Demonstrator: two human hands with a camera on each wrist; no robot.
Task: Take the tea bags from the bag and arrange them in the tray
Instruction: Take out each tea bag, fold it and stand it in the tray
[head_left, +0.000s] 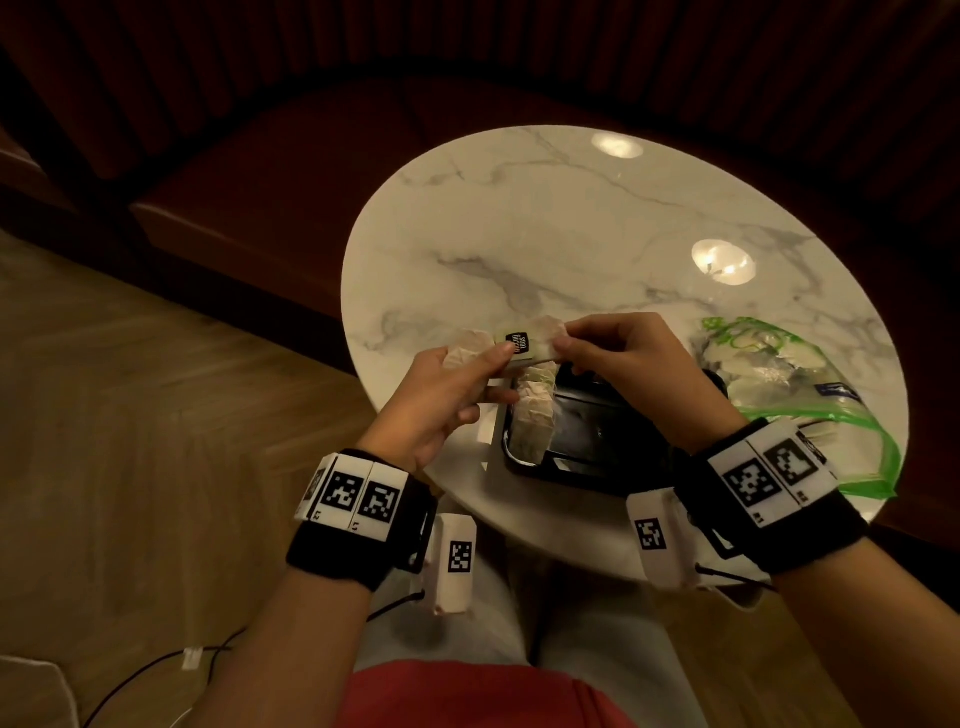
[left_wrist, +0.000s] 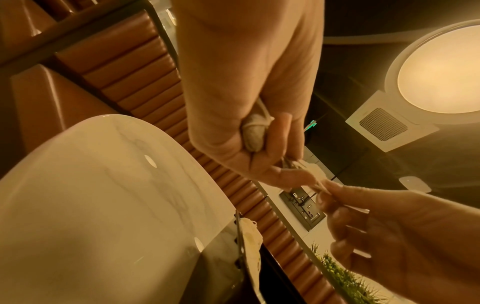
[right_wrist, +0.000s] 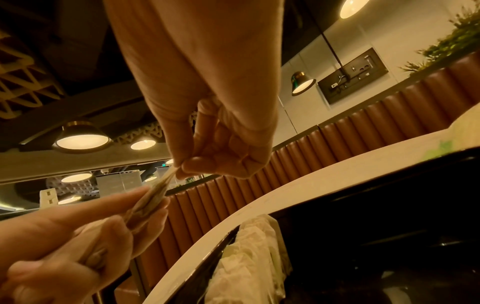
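Note:
Both hands hold pale paper tea bags (head_left: 524, 345) above the far edge of the black tray (head_left: 592, 470). My left hand (head_left: 457, 384) grips a small bunch of tea bags (left_wrist: 253, 133) in its curled fingers. My right hand (head_left: 597, 345) pinches the right end of one tea bag (right_wrist: 158, 189) with a dark label between thumb and forefinger. A short row of tea bags (head_left: 535, 410) stands along the tray's left side. The clear plastic bag (head_left: 789, 374) with green edges lies right of the tray with more tea bags inside.
The round white marble table (head_left: 545, 234) holds the tray and bag near its front edge. A dark red bench (head_left: 260, 197) curves behind it. Wooden floor (head_left: 130, 415) and a cable (head_left: 156, 670) lie to the left.

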